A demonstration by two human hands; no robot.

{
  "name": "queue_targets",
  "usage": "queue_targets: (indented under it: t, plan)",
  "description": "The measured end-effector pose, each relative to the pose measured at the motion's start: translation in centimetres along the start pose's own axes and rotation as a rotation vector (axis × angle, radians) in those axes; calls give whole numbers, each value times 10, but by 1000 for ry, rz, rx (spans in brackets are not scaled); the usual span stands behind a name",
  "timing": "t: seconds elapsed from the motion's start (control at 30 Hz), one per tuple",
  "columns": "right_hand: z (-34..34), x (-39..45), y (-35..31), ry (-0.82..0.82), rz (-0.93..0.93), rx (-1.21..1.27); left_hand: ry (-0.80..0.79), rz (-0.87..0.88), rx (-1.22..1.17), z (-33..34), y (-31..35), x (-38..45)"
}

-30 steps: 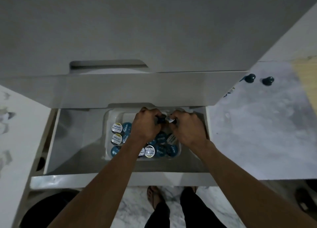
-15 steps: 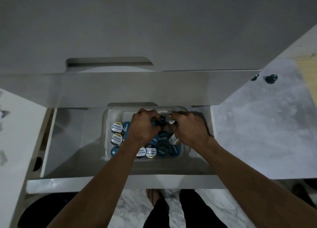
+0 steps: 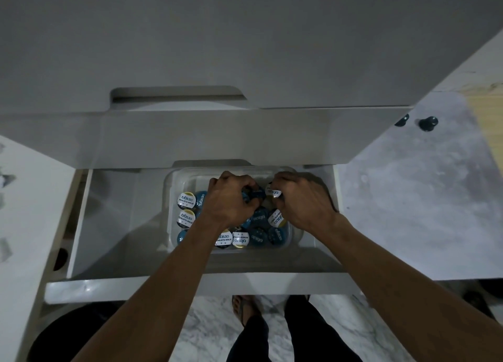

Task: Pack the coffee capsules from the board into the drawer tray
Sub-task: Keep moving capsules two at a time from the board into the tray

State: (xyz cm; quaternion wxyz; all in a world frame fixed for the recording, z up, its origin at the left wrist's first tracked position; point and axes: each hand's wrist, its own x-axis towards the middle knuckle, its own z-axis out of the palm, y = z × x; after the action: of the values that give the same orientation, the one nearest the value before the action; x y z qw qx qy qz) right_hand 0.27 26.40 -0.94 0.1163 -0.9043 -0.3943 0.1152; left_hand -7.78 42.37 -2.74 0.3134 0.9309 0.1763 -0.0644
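Capsules everywhere in the tray point(image 3: 171, 187), and both hands are down in there at the far row. Left hand point(image 3: 227, 198) has its fingers curled tight around a dark blue capsule point(image 3: 254, 193); right hand point(image 3: 302, 198) is pinched on a white-topped capsule point(image 3: 273, 192), lid tilted toward the camera. The two held capsules sit almost touching, right between the knuckles.

What could go wrong? The near rows are already crowded, lids shoulder to shoulder, so pressing a new one down at an angle could tip a neighbour or leave the newcomer riding on top rather than seated. With both hands working the same small gap, one capsule may well knock the other as they go in. And the drawer point(image 3: 114, 225) sits under a low overhang, so the light is poor and the far wall of the tray is half hidden behind the hands; I can't tell how much room is left back there.

Now the look of them: small round pods, foil lids up, some white with a gold rim reading Excelso Robusta Gold, others deep blue with the same brand name. They lie in rough rows, lettering turned every which way. Two more dark capsules point(image 3: 427, 122) wait on the tabletop point(image 3: 408, 212), far right, well apart from the drawer.
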Motion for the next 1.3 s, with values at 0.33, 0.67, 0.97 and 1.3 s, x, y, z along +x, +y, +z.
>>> queue_targets:
  t: [0.33, 0.67, 0.97, 1.3]
  plan:
    - [-2, 3, -1, -40, 53, -90, -23, -48, 16, 1, -1, 6]
    - [-3, -1, -4, -63, 77, -59, -41, -35, -30, 5, 0, 6]
    - [0, -3, -6, -97, 84, -66, -14, -31, -35, 7, -3, 4]
    - [-8, -11, -10, -61, 124, 97, 82, -8, -107, -9, -3, -11]
